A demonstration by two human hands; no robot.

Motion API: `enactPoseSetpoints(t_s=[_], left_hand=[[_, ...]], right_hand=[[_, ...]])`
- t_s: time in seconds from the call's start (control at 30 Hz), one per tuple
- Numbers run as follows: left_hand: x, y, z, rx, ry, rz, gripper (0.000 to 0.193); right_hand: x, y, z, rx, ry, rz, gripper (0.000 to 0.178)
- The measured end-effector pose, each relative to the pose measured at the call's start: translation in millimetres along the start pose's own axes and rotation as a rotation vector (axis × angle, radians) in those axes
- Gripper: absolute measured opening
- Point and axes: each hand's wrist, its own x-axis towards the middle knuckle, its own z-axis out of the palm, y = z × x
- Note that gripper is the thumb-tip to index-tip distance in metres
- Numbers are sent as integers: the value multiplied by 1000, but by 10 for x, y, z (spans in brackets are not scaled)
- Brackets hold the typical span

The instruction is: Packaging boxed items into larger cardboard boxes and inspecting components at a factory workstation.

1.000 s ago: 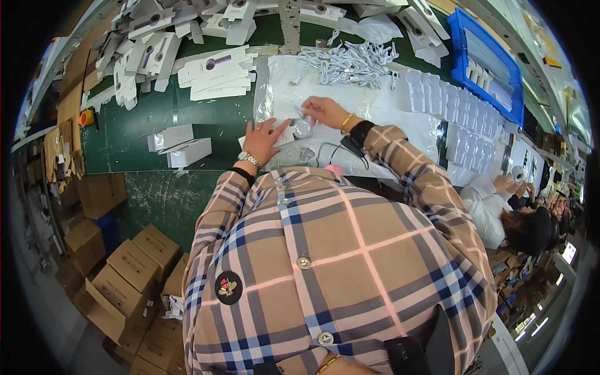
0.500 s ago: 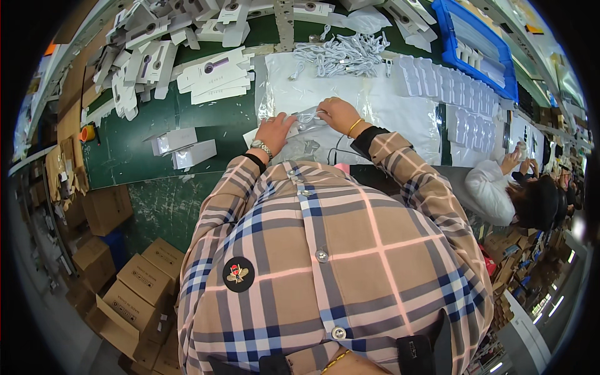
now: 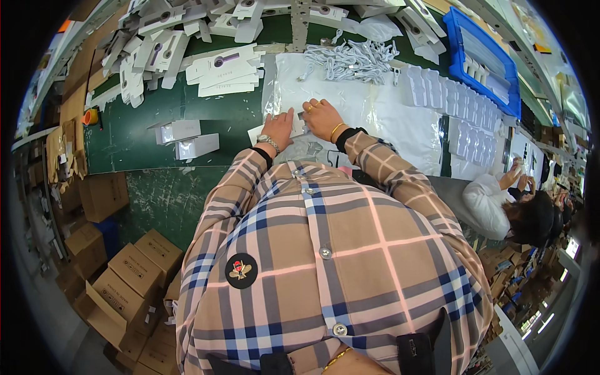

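So, green worktable (image 3: pixel 234 125), cartons (image 3: pixel 134 265) nearby.

A dark green counter (image 3: pixel 128 147) sweeps over the upper half, from 9 o'clock round to 2. A perforated metal post (image 3: pixel 300 26) stands at its back at 12 o'clock, and a pale metal beam (image 3: pixel 524 70) slants past at 2. Brown board (image 3: pixel 75 90) closes the end at 10, with shelving (image 3: pixel 39 187) at 9. Cardboard boxes (image 3: pixel 134 265) crowd the grey floor (image 3: pixel 67 325) at 8; bright light strips (image 3: pixel 546 322) show at 4.
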Motion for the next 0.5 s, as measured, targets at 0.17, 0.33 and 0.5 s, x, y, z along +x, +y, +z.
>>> enactPoseSetpoints(t_s=[0.17, 0.33, 0.5], left_hand=[[37, -49, -45, -82, -14, -96, 82], [-148, 17, -345, -352, 273, -177, 84], [-296, 417, -926, -501, 427, -200, 86]], right_hand=[[-40, 171, -155, 365, 121, 103, 30], [-67, 258, -453, 491, 329, 535, 42], [270, 49, -864, 1160, 243, 548, 51]])
